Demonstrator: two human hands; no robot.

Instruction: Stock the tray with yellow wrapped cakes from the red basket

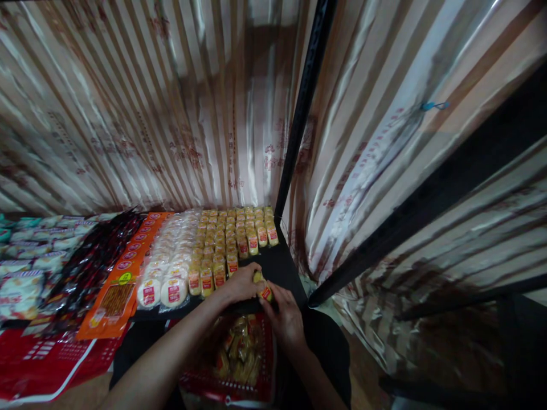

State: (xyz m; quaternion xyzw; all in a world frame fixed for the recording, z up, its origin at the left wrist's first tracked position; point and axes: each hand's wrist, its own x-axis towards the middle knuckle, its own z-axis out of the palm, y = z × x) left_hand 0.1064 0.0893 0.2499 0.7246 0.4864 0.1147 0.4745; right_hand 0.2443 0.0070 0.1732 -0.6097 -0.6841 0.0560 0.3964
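Two hands show at the lower centre, one left hand [245,283] and one right hand [287,313], with at least one yellow pack [265,292] between them. Eight columns of yellow packs stand at the centre, dozens in all; more lie in one red basket [209,390] below, too jumbled to count. White cakes [173,290] form two columns. A second basket [25,356] sits lower left. One blue tie [433,106] hangs upper right.

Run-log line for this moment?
left hand: on yellow packet | right hand: on same packet | shelf: packet rows | red basket below: more packets
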